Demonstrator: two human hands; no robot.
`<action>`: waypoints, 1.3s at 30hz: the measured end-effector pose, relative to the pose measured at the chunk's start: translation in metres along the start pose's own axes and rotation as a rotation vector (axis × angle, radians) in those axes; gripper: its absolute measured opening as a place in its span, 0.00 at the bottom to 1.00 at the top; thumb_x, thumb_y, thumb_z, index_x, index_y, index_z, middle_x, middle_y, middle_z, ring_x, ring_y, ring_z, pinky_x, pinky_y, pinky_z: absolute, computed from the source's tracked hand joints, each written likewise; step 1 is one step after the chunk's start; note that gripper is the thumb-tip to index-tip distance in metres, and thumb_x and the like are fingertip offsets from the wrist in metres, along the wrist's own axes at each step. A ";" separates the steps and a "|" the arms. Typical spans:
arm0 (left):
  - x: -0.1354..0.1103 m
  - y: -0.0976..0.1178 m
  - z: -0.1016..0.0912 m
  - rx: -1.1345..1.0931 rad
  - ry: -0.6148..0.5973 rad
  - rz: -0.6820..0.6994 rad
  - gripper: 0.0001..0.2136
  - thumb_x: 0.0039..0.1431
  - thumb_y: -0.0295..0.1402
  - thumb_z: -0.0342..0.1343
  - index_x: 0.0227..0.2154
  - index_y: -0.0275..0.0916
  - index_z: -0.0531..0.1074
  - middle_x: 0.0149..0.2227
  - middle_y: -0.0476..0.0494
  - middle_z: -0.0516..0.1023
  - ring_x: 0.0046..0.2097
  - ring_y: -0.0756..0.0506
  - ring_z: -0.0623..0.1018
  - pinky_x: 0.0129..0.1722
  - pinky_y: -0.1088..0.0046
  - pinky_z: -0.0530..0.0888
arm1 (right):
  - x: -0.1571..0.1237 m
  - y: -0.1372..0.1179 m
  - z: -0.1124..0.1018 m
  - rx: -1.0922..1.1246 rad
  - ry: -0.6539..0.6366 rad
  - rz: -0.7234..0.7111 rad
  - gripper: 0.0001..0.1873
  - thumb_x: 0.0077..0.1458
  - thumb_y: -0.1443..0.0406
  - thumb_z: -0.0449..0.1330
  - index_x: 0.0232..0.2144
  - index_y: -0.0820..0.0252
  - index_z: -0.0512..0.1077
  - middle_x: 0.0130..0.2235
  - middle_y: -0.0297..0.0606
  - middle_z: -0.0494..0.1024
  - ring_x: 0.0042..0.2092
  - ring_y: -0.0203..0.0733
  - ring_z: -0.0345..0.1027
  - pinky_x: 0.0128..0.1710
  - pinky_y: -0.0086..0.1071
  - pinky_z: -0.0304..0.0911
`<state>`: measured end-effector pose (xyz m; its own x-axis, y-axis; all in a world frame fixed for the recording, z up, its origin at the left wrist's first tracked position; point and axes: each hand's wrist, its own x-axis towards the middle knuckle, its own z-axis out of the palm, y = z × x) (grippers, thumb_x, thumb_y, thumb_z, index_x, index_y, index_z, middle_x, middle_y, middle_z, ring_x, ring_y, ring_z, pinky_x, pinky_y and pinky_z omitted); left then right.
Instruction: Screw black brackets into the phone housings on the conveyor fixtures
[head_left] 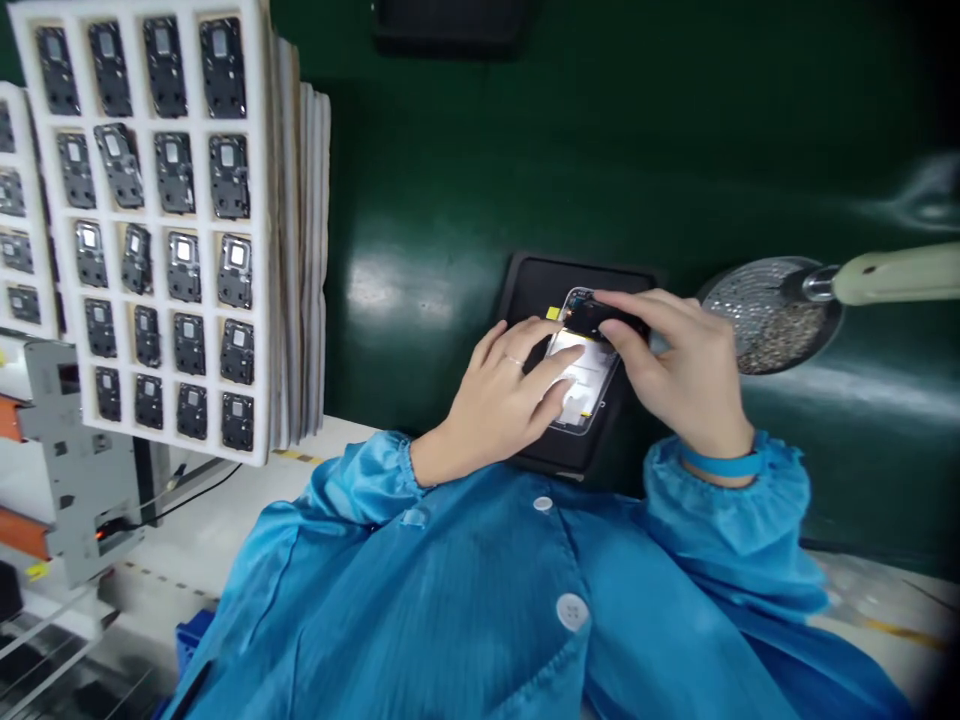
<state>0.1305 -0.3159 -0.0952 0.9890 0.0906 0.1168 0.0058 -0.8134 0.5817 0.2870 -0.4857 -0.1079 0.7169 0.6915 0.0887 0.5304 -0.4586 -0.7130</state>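
An opened phone body [583, 385] with a white inside lies in a black holder [540, 285] on the green belt. My left hand [499, 395] rests on the phone's left side, fingers pressing flat on it. My right hand [675, 375] reaches over the phone's top end, its fingertips pinching a small black part [592, 315] down onto the phone. Both arms wear blue smock sleeves, and a blue band sits on the right wrist.
A stack of white trays [259, 230] holding several black camera-like parts stands on edge at the left. A round metal dish of tiny screws [765, 310] with a pale handle [892, 272] sits to the right. A grey metal bracket [67, 480] is at the lower left.
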 end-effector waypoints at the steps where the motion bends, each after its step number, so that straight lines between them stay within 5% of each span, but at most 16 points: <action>1: 0.004 0.003 0.002 0.024 -0.032 -0.021 0.18 0.79 0.40 0.49 0.63 0.43 0.76 0.69 0.35 0.75 0.72 0.39 0.73 0.76 0.50 0.65 | 0.001 0.000 0.001 -0.009 0.000 -0.015 0.16 0.73 0.58 0.58 0.57 0.50 0.80 0.52 0.39 0.84 0.51 0.45 0.80 0.50 0.40 0.69; 11: 0.009 0.001 0.020 0.143 -0.080 -0.045 0.24 0.80 0.47 0.46 0.68 0.42 0.74 0.70 0.32 0.75 0.71 0.37 0.73 0.74 0.50 0.63 | 0.000 0.001 0.006 -0.035 0.054 -0.023 0.18 0.73 0.58 0.59 0.56 0.57 0.82 0.50 0.43 0.85 0.50 0.42 0.80 0.49 0.38 0.65; 19: 0.009 0.001 0.020 0.146 -0.090 -0.040 0.25 0.80 0.48 0.46 0.69 0.43 0.73 0.71 0.34 0.73 0.72 0.37 0.72 0.75 0.51 0.62 | -0.010 -0.003 0.016 0.089 0.246 0.047 0.17 0.70 0.57 0.62 0.54 0.58 0.83 0.47 0.44 0.85 0.47 0.44 0.80 0.50 0.39 0.69; 31: 0.009 0.003 0.022 0.187 -0.062 -0.022 0.25 0.80 0.46 0.46 0.69 0.41 0.73 0.71 0.33 0.73 0.71 0.36 0.74 0.74 0.50 0.63 | -0.011 -0.005 0.026 0.075 0.276 0.104 0.19 0.71 0.57 0.60 0.54 0.60 0.82 0.47 0.45 0.85 0.48 0.45 0.79 0.52 0.41 0.70; 39: 0.009 0.002 0.026 0.268 -0.068 0.039 0.24 0.82 0.41 0.44 0.70 0.39 0.71 0.72 0.41 0.75 0.70 0.37 0.75 0.74 0.47 0.63 | -0.010 -0.004 0.026 0.060 0.286 0.106 0.19 0.71 0.57 0.60 0.54 0.60 0.82 0.47 0.46 0.85 0.49 0.45 0.80 0.52 0.41 0.71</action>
<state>0.1431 -0.3321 -0.1139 0.9969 0.0250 0.0749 -0.0022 -0.9393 0.3431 0.2659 -0.4761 -0.1242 0.8698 0.4522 0.1976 0.4242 -0.4805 -0.7676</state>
